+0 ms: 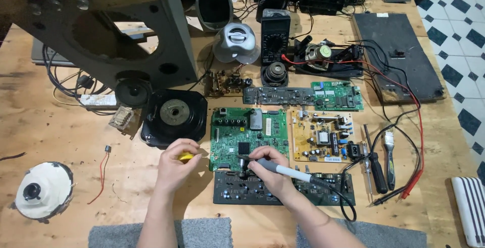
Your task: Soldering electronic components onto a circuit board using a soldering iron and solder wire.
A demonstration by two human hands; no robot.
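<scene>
My right hand grips a grey-handled soldering iron like a pen, its tip down at the near edge of a green circuit board and the top edge of a dark circuit board. My left hand is closed around a small yellow object, just left of the green board. What the yellow object is cannot be told. The iron's black cord loops off to the right.
A yellow-tan board lies right of the green one, with two more boards behind. A screwdriver, a brush, red and black probes, a multimeter, a black speaker and a large speaker frame crowd the wooden table.
</scene>
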